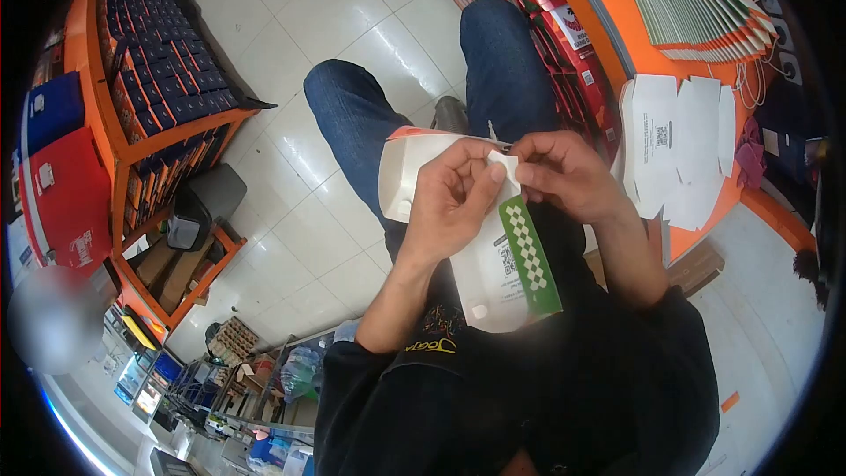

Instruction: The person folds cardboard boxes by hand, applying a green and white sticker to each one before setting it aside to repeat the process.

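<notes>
Over my lap I hold a partly folded cardboard box. Its inside looks white, printed with a QR code, and one side carries a green strip with white diamonds. My left hand is closed on the box, thumb and fingers pinching a white flap at its upper end. Across from it, my right hand pinches the same flap between thumb and fingertips. Part of the box spreads out behind my left hand, with an orange-red edge at the top. My fingers hide most of the fold.
To my right, an orange table holds flat white box blanks and a fanned stack of green-and-white bags. Red packages stand beneath its edge. On the left is an orange shelf full of dark blue boxes.
</notes>
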Demonstrator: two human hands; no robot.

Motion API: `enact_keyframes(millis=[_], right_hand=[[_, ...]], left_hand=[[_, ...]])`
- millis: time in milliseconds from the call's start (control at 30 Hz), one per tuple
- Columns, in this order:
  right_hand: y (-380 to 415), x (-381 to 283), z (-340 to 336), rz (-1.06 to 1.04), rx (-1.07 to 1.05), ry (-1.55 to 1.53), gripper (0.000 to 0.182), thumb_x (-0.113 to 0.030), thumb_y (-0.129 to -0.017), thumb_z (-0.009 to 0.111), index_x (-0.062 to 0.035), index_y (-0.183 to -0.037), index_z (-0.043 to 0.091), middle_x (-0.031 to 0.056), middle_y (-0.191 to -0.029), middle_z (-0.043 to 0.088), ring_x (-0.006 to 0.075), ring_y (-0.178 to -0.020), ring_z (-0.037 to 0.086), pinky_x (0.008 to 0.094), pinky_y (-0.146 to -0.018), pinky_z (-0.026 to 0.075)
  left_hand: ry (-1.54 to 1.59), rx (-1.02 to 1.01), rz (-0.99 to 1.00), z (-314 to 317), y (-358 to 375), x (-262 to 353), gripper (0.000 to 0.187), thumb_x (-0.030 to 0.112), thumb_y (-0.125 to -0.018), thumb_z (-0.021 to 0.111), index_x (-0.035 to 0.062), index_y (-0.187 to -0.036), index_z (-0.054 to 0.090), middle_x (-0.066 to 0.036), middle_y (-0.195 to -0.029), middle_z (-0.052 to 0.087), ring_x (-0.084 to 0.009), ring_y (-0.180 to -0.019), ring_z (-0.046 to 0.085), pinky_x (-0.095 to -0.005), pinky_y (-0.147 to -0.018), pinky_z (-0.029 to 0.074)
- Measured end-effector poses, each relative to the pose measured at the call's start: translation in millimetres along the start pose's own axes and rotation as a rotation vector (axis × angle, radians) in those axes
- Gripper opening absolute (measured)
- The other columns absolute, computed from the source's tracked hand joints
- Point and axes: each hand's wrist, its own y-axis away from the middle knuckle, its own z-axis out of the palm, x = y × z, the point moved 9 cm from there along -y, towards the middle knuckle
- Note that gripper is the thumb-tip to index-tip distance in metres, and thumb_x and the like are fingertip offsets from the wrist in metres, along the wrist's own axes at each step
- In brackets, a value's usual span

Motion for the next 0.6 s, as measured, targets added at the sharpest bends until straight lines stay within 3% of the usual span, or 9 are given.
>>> enact_keyframes(millis=[333, 400, 433, 533, 600], right_hand=[[-1, 21, -4, 0.018, 0.069, -0.07, 0.016, -0.015, -0.096, 0.066, -0.0004, -0.1, 0.063, 0.0011, -0.083, 0.063, 0.0058, -0.067, 0.058, 0.02, -0.06, 0.047], [0, 17, -6, -0.005, 0.106, 0.039, 0.016, -0.015, -0.095, 0.067, -0.0003, -0.099, 0.063, 0.0007, -0.082, 0.062, 0.0057, -0.068, 0.058, 0.0203, -0.061, 0.048], [1, 16, -6, -0.006, 0.109, 0.039, 0.016, -0.015, -0.095, 0.067, -0.0003, -0.099, 0.063, 0.0007, -0.082, 0.062, 0.0057, -0.068, 0.058, 0.0203, -0.061, 0.048], [3, 9, -5, -0.022, 0.146, 0.105, 0.015, -0.014, -0.095, 0.067, -0.0001, -0.098, 0.063, 0.0, -0.081, 0.061, 0.0055, -0.069, 0.058, 0.0202, -0.062, 0.047], [3, -2, -4, -0.117, 0.166, 0.146, 0.013, -0.011, -0.095, 0.066, 0.0012, -0.098, 0.062, -0.0008, -0.082, 0.061, 0.0056, -0.071, 0.059, 0.0197, -0.063, 0.047]], left_hand=[[-0.043, 0.025, -0.06, -9, 5, -19, 0.011, 0.006, -0.101, 0.054, -0.0019, -0.105, 0.06, 0.006, -0.07, 0.053, 0.0017, -0.058, 0.042, -0.0163, -0.051, 0.032], [-0.119, -0.009, 0.007, -9, 3, -18, 0.015, 0.009, -0.101, 0.055, -0.0027, -0.11, 0.059, -0.004, -0.075, 0.066, -0.0013, -0.056, 0.051, -0.0167, -0.047, 0.034], [-0.118, -0.011, 0.006, -8, 3, -17, 0.015, 0.009, -0.101, 0.055, -0.0027, -0.11, 0.059, -0.004, -0.075, 0.066, -0.0013, -0.056, 0.051, -0.0167, -0.047, 0.034], [-0.09, 0.018, -0.017, -10, 1, -14, 0.013, 0.006, -0.099, 0.058, -0.0039, -0.108, 0.06, 0.001, -0.071, 0.06, 0.0, -0.056, 0.047, -0.016, -0.048, 0.033], [-0.147, 0.013, 0.055, -13, -1, -8, 0.01, -0.001, -0.094, 0.061, -0.0039, -0.103, 0.062, 0.008, -0.064, 0.049, 0.0027, -0.055, 0.038, -0.016, -0.05, 0.028]])
